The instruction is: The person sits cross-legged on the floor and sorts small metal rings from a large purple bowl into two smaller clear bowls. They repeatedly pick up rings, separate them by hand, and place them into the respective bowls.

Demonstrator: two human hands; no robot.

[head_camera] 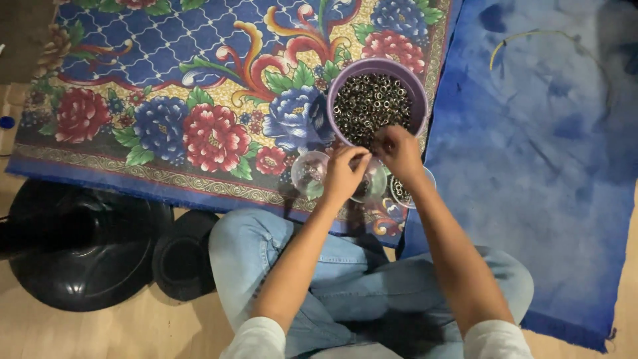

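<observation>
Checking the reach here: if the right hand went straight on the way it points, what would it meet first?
Most likely the purple bowl of small metal rings; the right hand points up-left at its near rim.

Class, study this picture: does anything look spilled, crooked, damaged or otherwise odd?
Nothing looks spilled: the small metal rings stay inside the purple bowl. One oddity is a loose yellowish cord lying curled on the blue cloth, apart from both hands, left and right.

We see bare forearms, white sleeves [256, 336] pushed up near the elbows, and light blue jeans [345, 272].
</observation>
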